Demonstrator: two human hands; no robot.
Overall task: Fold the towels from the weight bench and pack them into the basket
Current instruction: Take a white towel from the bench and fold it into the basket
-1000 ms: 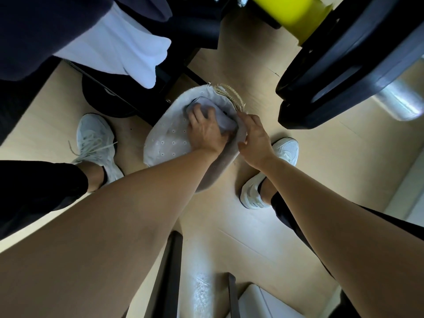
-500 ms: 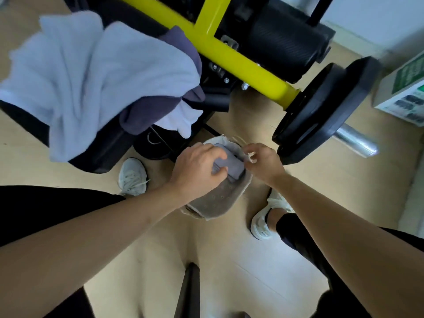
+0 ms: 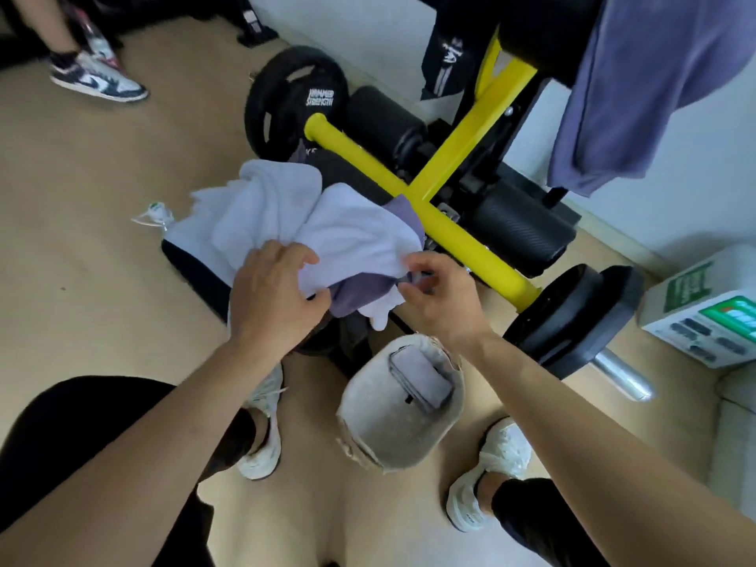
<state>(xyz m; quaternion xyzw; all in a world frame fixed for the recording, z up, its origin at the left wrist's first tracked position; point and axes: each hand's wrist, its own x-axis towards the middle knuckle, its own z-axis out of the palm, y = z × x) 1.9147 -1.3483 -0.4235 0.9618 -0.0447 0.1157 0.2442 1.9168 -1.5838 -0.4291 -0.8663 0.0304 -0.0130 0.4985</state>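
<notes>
Change | our left hand [image 3: 275, 294] and right hand [image 3: 439, 298] have left the basket [image 3: 370, 423], one folded towel [image 3: 419, 378] packed | both now pinch towels [image 3: 343, 235] on the weight bench [image 3: 196, 272] | next fold begins.

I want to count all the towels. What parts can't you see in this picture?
- Head view: the purple towel lies mostly under the white towel, so more could be buried.
- The basket wall hides anything beneath the folded towel.
- The left hand covers the pile's near edge.
- The right hand fingertips are blurred; its grip is unclear.
- The weight bench is mostly covered.
</notes>
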